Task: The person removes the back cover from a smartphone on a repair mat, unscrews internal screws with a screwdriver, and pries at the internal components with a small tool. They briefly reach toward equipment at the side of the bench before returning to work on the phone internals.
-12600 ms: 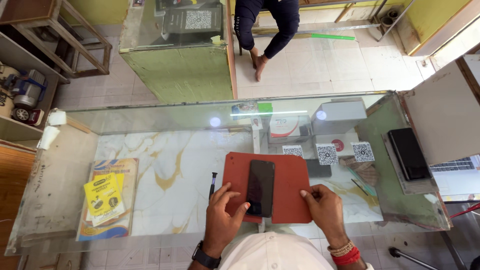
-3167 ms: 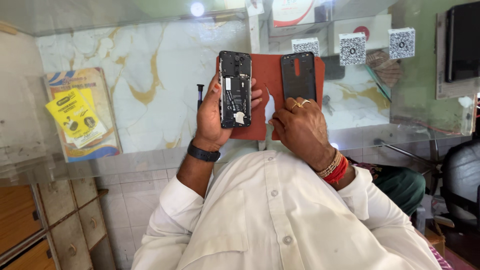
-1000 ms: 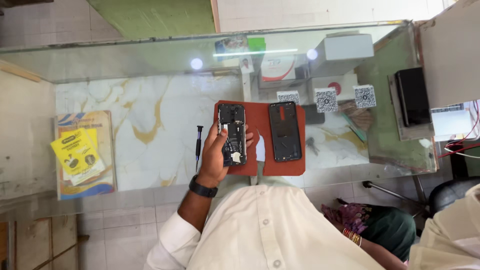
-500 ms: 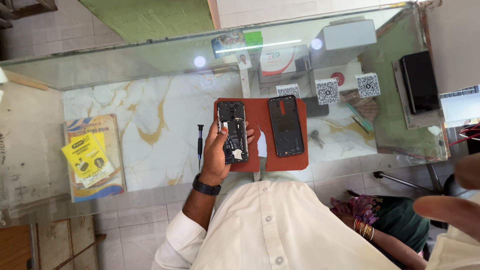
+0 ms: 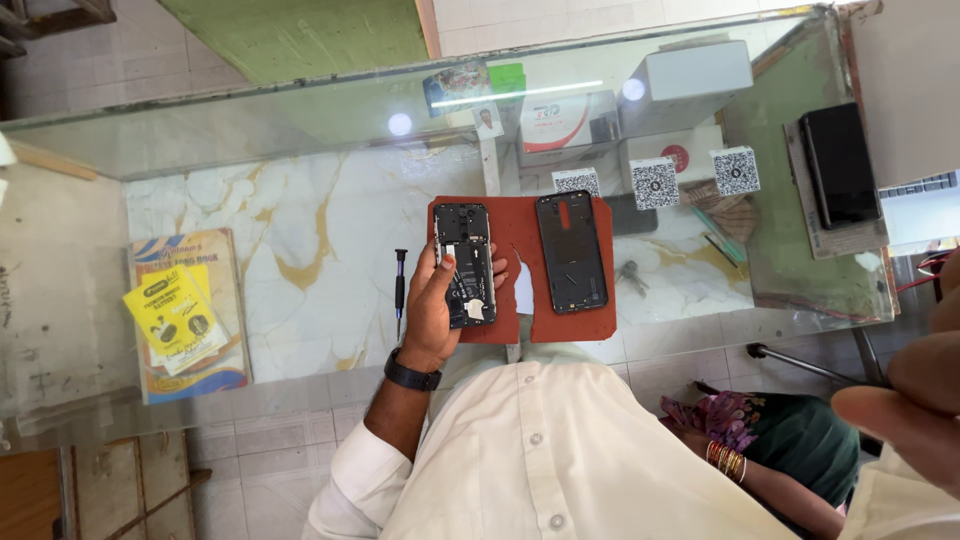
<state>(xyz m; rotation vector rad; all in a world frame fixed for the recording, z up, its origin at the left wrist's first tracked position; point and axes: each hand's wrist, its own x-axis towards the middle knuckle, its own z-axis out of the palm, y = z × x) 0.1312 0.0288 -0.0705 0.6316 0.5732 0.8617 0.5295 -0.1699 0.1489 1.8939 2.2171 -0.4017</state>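
Head view: left hand [image 5: 435,305] grips an opened phone [image 5: 465,265] over the red mat [image 5: 520,215], back cover [image 5: 572,250] alongside; a blurred shape at right, perhaps the right hand [image 5: 915,400], grip unclear.

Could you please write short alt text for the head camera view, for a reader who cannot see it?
A person's left hand holds an opened black smartphone, its insides exposed, over a red rectangular work mat on a glass-topped counter. The detached black back cover lies on the mat; a small dark screwdriver lies left of it.
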